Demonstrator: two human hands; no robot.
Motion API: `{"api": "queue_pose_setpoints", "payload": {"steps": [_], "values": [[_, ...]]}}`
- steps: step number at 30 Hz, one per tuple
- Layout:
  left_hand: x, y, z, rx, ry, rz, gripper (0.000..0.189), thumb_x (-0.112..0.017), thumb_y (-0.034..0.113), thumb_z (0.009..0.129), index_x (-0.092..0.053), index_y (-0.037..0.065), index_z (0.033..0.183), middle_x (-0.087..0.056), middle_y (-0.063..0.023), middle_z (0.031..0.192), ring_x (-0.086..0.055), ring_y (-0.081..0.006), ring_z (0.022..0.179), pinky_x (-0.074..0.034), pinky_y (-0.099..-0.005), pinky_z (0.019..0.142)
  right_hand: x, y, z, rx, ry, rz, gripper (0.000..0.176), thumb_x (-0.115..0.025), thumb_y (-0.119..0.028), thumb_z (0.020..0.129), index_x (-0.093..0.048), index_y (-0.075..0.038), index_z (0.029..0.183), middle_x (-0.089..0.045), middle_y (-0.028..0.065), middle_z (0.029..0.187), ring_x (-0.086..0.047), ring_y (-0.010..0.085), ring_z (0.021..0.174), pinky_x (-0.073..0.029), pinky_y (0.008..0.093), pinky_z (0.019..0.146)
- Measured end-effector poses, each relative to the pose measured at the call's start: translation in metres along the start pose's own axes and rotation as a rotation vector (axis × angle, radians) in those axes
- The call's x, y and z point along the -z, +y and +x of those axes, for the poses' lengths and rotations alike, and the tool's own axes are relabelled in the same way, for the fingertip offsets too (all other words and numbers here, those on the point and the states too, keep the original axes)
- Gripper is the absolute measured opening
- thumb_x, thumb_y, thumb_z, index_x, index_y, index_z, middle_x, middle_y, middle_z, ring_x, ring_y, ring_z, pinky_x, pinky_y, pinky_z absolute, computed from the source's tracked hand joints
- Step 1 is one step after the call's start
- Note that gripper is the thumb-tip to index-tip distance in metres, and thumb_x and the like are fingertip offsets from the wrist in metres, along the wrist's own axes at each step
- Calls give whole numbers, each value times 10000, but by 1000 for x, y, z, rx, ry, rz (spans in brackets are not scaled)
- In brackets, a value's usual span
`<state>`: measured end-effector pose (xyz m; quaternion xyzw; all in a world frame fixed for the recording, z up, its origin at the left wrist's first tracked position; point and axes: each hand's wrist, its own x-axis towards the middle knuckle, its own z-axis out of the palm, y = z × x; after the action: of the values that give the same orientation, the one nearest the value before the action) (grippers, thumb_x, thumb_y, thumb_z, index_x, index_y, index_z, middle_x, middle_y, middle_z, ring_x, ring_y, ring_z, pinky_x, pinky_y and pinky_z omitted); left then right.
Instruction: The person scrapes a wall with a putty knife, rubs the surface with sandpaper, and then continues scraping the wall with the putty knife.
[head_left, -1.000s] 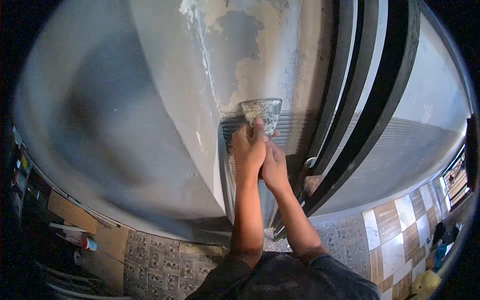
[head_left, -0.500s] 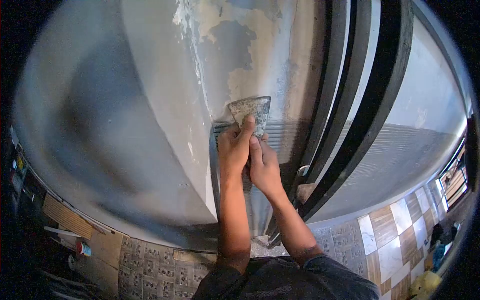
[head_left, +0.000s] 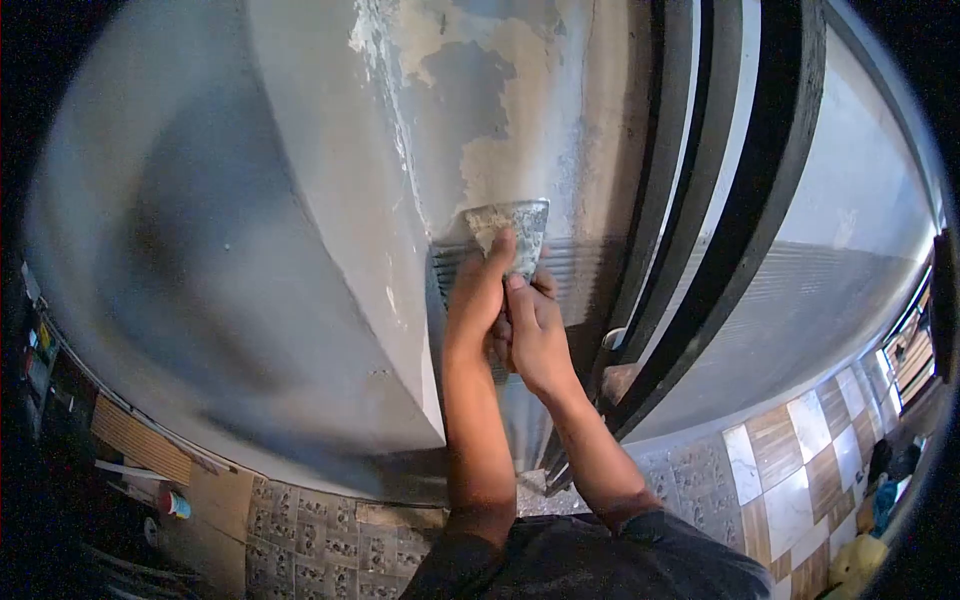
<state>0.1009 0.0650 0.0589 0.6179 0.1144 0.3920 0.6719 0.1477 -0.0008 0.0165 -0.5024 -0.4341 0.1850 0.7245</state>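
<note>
A putty knife [head_left: 520, 217] with a wide, stained metal blade points up against the wall, in the middle of the view. My left hand [head_left: 480, 295] is closed around its lower part, the thumb lying flat on the blade. Just below and to the right, my right hand [head_left: 538, 335] grips the handle, which the fingers mostly hide. Behind the blade is a grey wall [head_left: 470, 95] with peeling, patchy paint and a band of horizontal ridges [head_left: 580, 268] at hand height.
Dark vertical bars [head_left: 745, 235] stand close on the right. A smooth grey wall surface [head_left: 190, 220] juts out on the left. Below are patterned floor tiles [head_left: 320, 530] and checkered tiles [head_left: 790, 470]. A small red and white can [head_left: 176, 505] is at lower left.
The putty knife has tilted slightly, its top edge now nearly level. Both hands stay closed on it and appear a little lower and further right in the view.
</note>
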Motion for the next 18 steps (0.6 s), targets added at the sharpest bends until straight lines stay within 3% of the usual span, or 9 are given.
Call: {"api": "queue_pose_setpoints", "payload": {"steps": [1, 2, 4, 5, 8, 10, 11, 14, 18], "values": [[3, 2, 4, 6, 4, 8, 537, -498, 516, 857, -619, -5, 902, -626, -90, 728, -593, -163, 634, -469, -280, 568, 0, 1, 0, -1, 17, -132, 349, -361, -225, 961, -555, 54, 882, -541, 154, 943, -496, 255, 977, -338, 337, 908], [4, 2, 5, 11, 10, 18, 535, -500, 512, 858, -619, -6, 908, -628, -91, 729, -593, -165, 625, -470, -282, 560, 0, 1, -3, -9, 17, -127, 349, -361, -225, 961, -555, 54, 882, -541, 154, 943, -496, 255, 977, -338, 337, 908], [0, 10, -1, 76, 23, -22, 536, -487, 510, 865, -615, -9, 911, -633, -94, 733, -588, -168, 612, -474, -292, 585, 0, -3, 0, 90, -9, -95, 394, -340, -314, 970, -474, -69, 692, -398, -24, 543, -353, 70, 414, -341, 225, 409], [-3, 12, -5, 42, 59, 106, 543, -480, 511, 868, -611, -15, 910, -634, -100, 738, -587, -169, 619, -473, -295, 598, -2, 4, 1, 99, -18, -95, 394, -340, -314, 970, -474, -69, 692, -398, -24, 543, -353, 70, 414, -341, 225, 409], [2, 0, 1, 40, 29, 168, 559, -468, 508, 874, -599, -35, 894, -633, -113, 731, -582, -168, 632, -469, -300, 629, -11, 19, 5, 473, 288, -257, 413, -335, -294, 971, -500, -39, 691, -410, -14, 528, -403, 87, 489, -428, 249, 619], [-5, 10, 2, -282, 249, 490, 556, -475, 504, 873, -599, -37, 900, -631, -115, 716, -576, -166, 619, -467, -297, 623, -5, 3, 4, 219, 103, -169, 416, -346, -268, 969, -516, -6, 694, -411, 3, 509, -439, 111, 585, -359, 287, 876], [-6, 20, 2, -146, 243, 492, 531, -479, 486, 878, -602, -30, 874, -630, -111, 722, -582, -158, 639, -471, -299, 634, -8, -1, 7, 43, 78, -31, 419, -354, -258, 967, -504, 6, 679, -416, 12, 507, -442, 127, 639, -253, 298, 980], [-5, 20, -3, -48, 74, 222, 490, -483, 456, 887, -595, -20, 864, -632, -109, 745, -587, -149, 674, -472, -296, 647, -9, -2, 5, 228, 116, -66, 423, -358, -268, 969, -529, 16, 706, -425, 9, 512, -455, 125, 671, -275, 292, 963], [-1, -4, -11, -81, -41, 17, 433, -490, 407, 897, -565, -16, 948, -641, -110, 767, -590, -155, 639, -475, -293, 586, -10, 6, -7, 136, 170, -9, 410, -378, -297, 966, -579, 40, 848, -508, 22, 586, -490, 154, 802, -324, 292, 914]]}}
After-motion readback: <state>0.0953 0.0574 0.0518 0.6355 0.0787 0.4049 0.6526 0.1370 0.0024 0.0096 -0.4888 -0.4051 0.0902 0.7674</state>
